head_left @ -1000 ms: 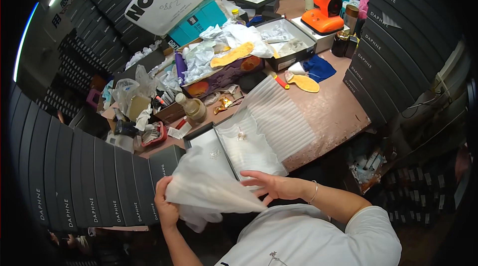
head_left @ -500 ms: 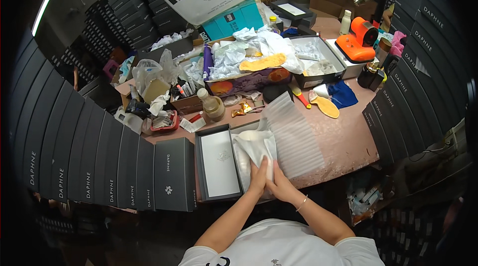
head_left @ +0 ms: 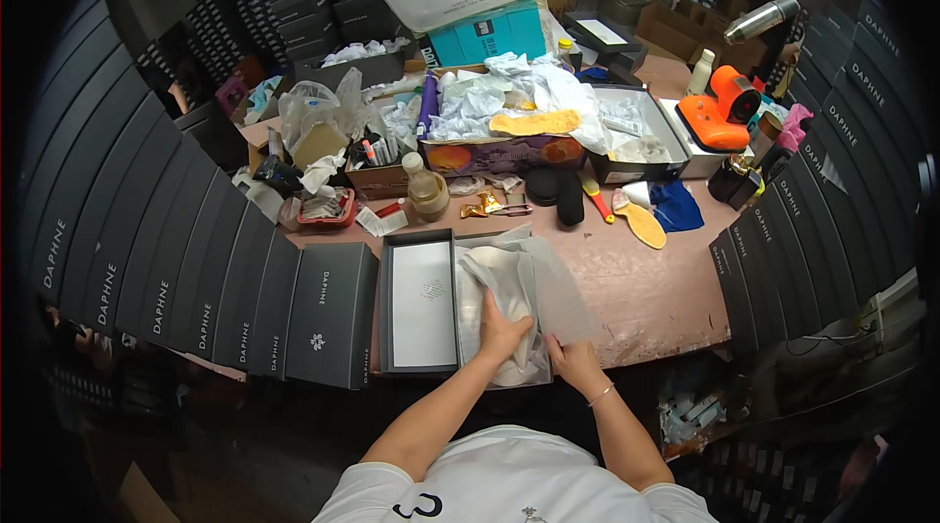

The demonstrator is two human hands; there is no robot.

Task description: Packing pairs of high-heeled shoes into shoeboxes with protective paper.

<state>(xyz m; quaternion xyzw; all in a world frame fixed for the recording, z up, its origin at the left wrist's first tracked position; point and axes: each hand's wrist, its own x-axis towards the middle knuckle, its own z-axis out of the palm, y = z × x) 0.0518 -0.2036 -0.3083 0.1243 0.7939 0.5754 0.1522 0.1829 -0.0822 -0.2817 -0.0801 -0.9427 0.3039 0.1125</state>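
While left fingers [head_left: 490, 312] spread over the white bundle [head_left: 504, 268], right fingers [head_left: 555, 345] pinch the translucent sheet [head_left: 563, 298] just beside them, open dark box [head_left: 389, 303] left of both.

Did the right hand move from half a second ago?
Yes: the right hand moved to the right, farther from the white-bottomed grey box part, and apart from the left hand.

Evenly lit tabletop [head_left: 666, 278], dark warped fisheye rim
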